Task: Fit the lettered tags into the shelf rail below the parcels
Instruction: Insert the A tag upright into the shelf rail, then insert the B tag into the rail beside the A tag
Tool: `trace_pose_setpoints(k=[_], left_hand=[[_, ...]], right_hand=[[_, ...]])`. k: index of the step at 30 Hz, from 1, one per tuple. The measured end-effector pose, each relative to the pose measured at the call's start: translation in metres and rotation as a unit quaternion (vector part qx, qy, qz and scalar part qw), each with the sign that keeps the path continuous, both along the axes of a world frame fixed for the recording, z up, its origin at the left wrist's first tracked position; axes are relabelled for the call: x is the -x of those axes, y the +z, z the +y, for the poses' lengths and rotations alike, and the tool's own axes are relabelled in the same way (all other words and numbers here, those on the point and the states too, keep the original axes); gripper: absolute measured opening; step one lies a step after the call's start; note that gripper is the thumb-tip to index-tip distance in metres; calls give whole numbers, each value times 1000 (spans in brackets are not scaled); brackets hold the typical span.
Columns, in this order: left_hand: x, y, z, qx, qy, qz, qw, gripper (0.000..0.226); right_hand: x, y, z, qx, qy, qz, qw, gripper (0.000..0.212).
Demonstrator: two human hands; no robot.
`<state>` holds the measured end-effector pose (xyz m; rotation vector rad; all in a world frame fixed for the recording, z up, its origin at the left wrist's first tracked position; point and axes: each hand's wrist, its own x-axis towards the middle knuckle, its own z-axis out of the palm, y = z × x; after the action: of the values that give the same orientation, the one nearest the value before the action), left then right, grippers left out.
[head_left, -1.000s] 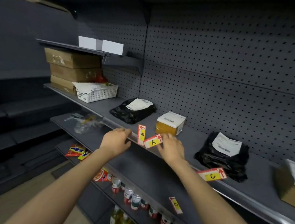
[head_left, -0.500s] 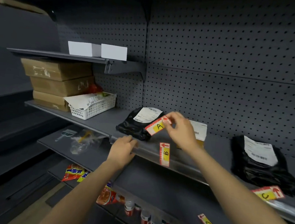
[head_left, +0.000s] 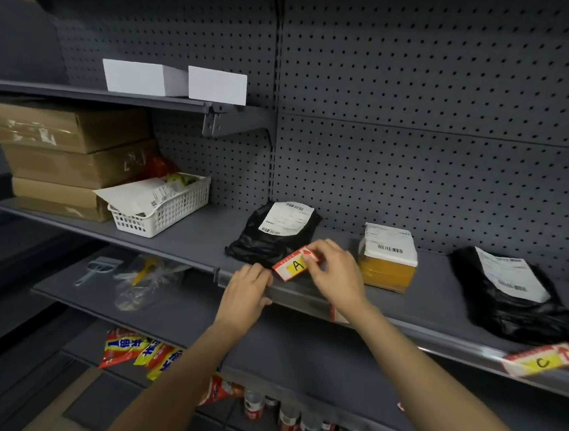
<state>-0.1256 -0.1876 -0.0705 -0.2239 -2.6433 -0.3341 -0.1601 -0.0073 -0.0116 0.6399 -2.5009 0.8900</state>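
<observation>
Now right hand [head_left: 338, 276] fingers clamp tag A [head_left: 295, 266] before black parcel [head_left: 270, 238]; left hand [head_left: 245, 296] grips rail [head_left: 404, 327].

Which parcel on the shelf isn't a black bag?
The yellow-brown cardboard box with a white label, standing between the two black plastic bag parcels. It alone is a stiff box; the others are soft, crinkled bags.

Red, yellow and grey in front of me

My A tag [head_left: 295, 264] is red-edged with a yellow patch and black letter, like the C tag [head_left: 540, 363]; shelf [head_left: 185, 237] and dotted pegboard [head_left: 442, 91] are dark grey.
</observation>
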Motion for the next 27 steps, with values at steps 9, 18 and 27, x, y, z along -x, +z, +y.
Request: trace_pose_setpoints(k=[9,18,27], left_hand=[[-7,-8,-7,-45,-8,11,999,24],[-14,2,-11,-37,-54,34,997,32],[-13,34,48,-67,-139,80,985,29]], right_hand=[[-1,-12,-22,-77,3,21,997,14],[-7,-5,-19,-179,-16,74,981,33],[-28,-3,81,-76,-36,-69,994,6]])
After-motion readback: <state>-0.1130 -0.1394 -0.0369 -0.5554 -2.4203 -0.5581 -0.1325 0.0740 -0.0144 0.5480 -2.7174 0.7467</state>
